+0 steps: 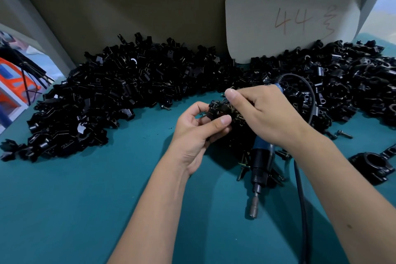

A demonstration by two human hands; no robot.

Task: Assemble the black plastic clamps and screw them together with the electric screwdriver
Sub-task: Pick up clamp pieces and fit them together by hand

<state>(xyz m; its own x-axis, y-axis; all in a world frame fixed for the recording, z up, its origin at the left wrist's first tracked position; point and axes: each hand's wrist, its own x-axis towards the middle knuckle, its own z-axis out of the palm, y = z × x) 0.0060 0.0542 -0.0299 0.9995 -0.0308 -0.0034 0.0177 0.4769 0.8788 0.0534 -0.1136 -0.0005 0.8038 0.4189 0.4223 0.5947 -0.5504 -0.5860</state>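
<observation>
My left hand point(199, 128) grips a black plastic clamp point(216, 109) between thumb and fingers above the teal table. My right hand point(263, 111) reaches over a small heap of dark screws point(240, 118) right beside the clamp; its fingers curl down into the heap and what they pinch is hidden. The electric screwdriver point(260, 165), blue and black, lies on the table under my right wrist with its bit point(254, 206) pointing toward me. Its black cable point(300, 188) loops behind my right hand and runs down along my right forearm.
Big piles of loose black clamp parts lie at the left point(96, 100) and the back right point(342, 79). A put-together clamp point(372, 165) sits at the right edge. A grey card marked 44 point(293, 21) leans on the back wall. Loose screws point(345, 134) lie nearby.
</observation>
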